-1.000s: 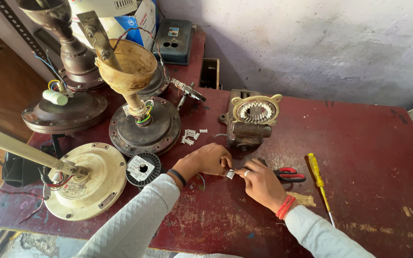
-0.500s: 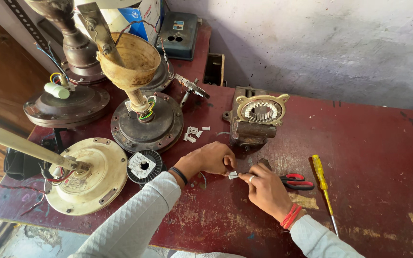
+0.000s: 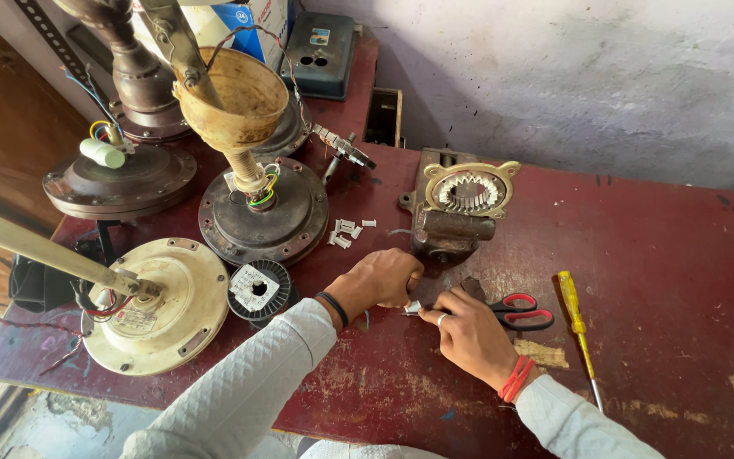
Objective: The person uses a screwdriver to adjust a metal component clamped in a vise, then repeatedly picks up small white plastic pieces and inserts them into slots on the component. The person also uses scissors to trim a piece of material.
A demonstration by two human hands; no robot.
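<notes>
Both hands meet at lower centre of the frame over the dark red workbench [image 3: 681, 255]. Left hand [image 3: 380, 280] is curled shut, knuckles up; right hand [image 3: 469, 333] pinches in from the right. Between the two sets of fingertips sits a small white plastic piece [image 3: 413, 308], pinched from both sides. It looks like the loose white pieces [image 3: 346, 231] lying above the hands, beside the dark fan motor [image 3: 263, 212].

Change over the last second: almost none at the hands. They sit in the same spot on the bench with the same two-sided pinch. The view has drifted slightly, and the scissors, screwdriver and loose pieces haven't moved. So this reads as fine fiddling on the one piece, not a reach or a swap.

Nearby: red-handled scissors [image 3: 518, 311] just right of the right hand, yellow-handled screwdriver [image 3: 578, 327] further right, wire spool [image 3: 258, 289] just left of the left wrist, cream fan motor [image 3: 159, 302] at lower left, brass-ringed stator housing [image 3: 466, 200] above the hands.

Hard to make out: the piece is mostly covered by fingers, so its shape is unclear, as is what the left palm hides. The screwdriver tip nearly meets the right sleeve. The top-left fan parts are cropped.
</notes>
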